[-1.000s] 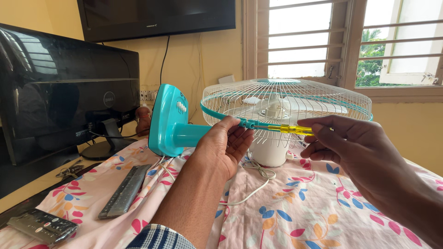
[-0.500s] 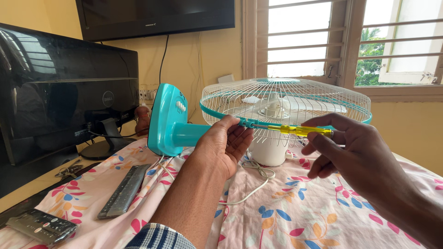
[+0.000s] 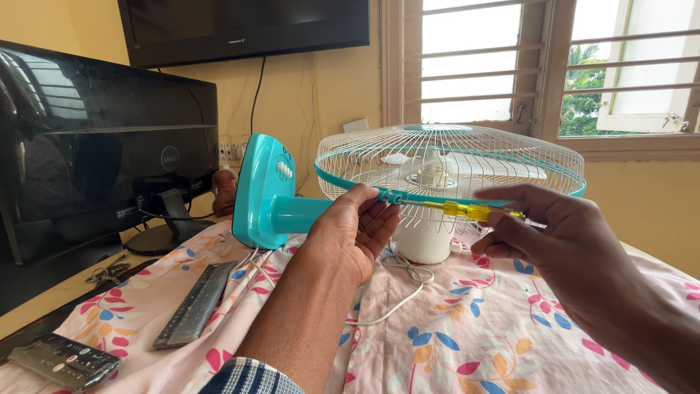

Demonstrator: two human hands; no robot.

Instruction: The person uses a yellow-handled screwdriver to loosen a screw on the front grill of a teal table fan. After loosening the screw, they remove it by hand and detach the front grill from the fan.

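Head view: right hand (image 3: 561, 241) pinches a yellow-handled screwdriver (image 3: 467, 211), its shaft lying level with the tip at a small clip on the teal rim band (image 3: 350, 185) of the table fan. Left hand (image 3: 354, 230) cups that rim from below, fingers loosely curled against it. Wire guard (image 3: 448, 157) looks light but springy and easy to bend, so the rim is the safer hold. Fan lies on its side on a floral cloth (image 3: 452, 335), teal base (image 3: 259, 191) towards the monitor (image 3: 102, 146), white cord (image 3: 397, 292) trailing beneath.
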